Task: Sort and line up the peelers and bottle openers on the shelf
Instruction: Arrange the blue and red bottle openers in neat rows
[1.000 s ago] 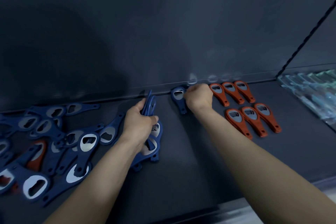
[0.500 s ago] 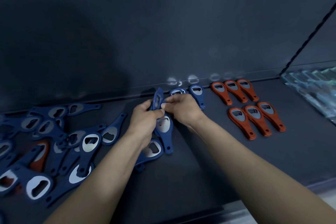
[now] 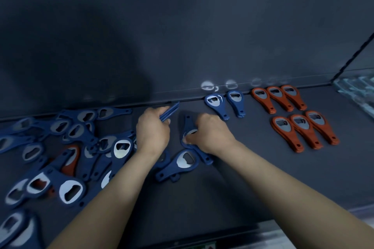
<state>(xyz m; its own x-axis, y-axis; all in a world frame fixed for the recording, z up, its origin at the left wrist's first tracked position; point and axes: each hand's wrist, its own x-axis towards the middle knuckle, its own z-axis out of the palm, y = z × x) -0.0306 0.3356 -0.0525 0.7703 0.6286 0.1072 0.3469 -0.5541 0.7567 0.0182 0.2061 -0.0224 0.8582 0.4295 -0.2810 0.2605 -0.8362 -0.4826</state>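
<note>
Gripping stacked blue bottle openers in left hand, right hand fingers curled on another blue opener, dark shelf

A bundle of blue openers is gripped in the left hand; a single blue opener is held by the right hand. Two lined-up blue openers are laid beside six orange openers on the shelf.

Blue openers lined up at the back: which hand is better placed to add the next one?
Probably the right. The right hand grips a single blue opener and sits nearer the blue row. The left hand holds a bunch of openers farther left, beside the unsorted pile.
</note>
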